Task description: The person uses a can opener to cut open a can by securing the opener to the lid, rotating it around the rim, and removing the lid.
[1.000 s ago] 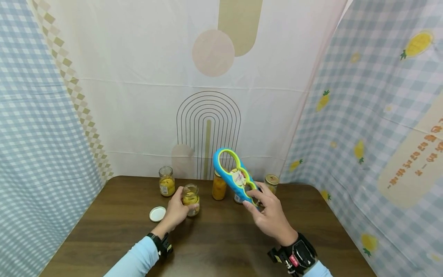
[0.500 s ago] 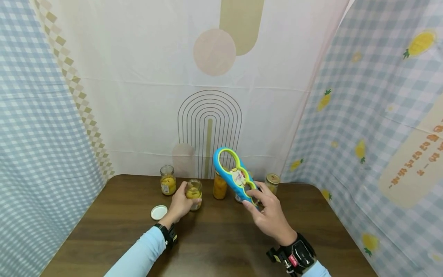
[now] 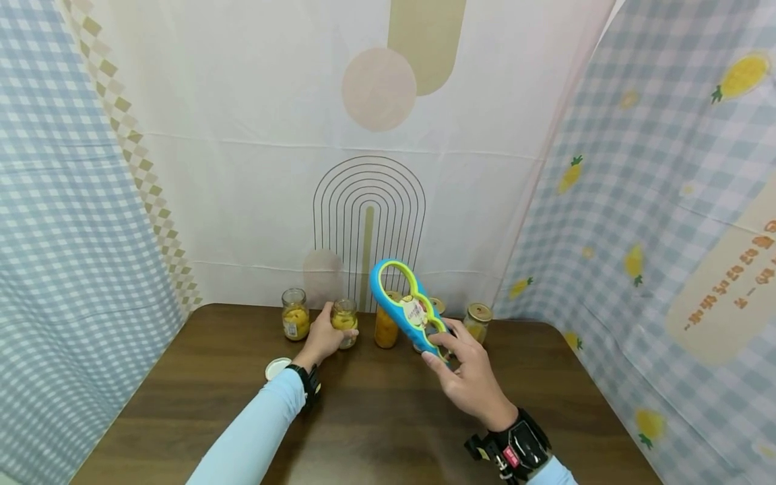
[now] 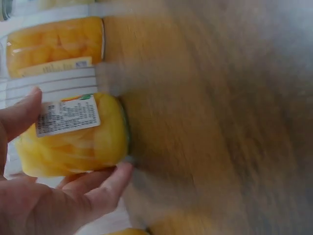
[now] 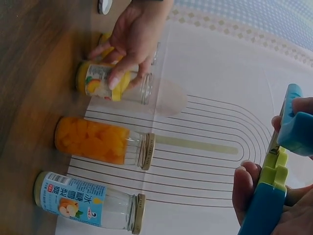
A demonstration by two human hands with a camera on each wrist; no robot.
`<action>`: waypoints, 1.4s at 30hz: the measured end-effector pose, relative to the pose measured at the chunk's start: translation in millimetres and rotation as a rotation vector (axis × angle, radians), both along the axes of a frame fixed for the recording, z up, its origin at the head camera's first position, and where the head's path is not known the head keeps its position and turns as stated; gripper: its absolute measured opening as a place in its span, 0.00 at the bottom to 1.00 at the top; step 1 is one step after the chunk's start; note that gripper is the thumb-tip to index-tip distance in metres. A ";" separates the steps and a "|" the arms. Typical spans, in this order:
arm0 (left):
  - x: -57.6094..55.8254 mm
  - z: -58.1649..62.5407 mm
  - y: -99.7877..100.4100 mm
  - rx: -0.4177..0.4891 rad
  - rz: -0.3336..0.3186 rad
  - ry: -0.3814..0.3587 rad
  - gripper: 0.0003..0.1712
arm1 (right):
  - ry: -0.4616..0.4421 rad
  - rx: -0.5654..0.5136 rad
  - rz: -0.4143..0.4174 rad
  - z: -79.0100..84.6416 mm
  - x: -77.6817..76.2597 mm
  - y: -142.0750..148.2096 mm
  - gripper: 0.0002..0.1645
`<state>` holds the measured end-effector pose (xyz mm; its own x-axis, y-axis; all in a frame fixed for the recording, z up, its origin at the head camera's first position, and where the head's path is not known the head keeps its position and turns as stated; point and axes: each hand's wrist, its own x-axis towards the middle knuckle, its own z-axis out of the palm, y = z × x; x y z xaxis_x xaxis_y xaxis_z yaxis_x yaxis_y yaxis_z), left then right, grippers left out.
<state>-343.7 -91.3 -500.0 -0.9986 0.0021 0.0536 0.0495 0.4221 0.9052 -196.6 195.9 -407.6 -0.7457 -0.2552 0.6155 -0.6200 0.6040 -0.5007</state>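
Note:
My left hand (image 3: 323, 337) grips a lidless glass jar of yellow fruit (image 3: 345, 326) at the back of the table. In the left wrist view, thumb and fingers are around this jar (image 4: 73, 152), whose base is close to the wood. My right hand (image 3: 471, 380) holds a blue and green jar opener (image 3: 397, 311) by its lower end, raised in front of the jars on the right. The opener has several round openings and a paper label in its middle. It partly covers a jar of orange fruit (image 3: 385, 330) in the head view.
Another open jar of yellow fruit (image 3: 295, 320) stands left of the held one. A white lid (image 3: 277, 368) lies beside the left wrist. To the right are a blue-labelled jar (image 5: 73, 199) and a gold-lidded jar (image 3: 478, 322). Cloth hangs behind the table (image 3: 376, 417).
My left hand has moved the open jar back and slightly right, into line with the other jars. My right hand has stayed nearly still with the jar opener.

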 end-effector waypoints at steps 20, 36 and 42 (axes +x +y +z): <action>-17.4 -5.5 8.0 0.166 -0.040 -0.038 0.39 | -0.062 -0.046 0.021 -0.8 0.1 -3.1 0.08; -3.6 -3.4 2.4 0.112 0.032 -0.029 0.59 | -0.052 -0.045 0.027 -0.2 0.7 -2.6 0.08; 21.5 1.6 -1.0 -0.038 0.074 -0.002 0.63 | -0.049 -0.045 0.031 0.9 1.0 -3.4 0.09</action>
<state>-322.2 -92.2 -498.4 -0.9962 -0.0694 0.0524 0.0148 0.4582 0.8887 -195.6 192.5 -406.8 -0.7675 -0.2519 0.5894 -0.6121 0.5611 -0.5572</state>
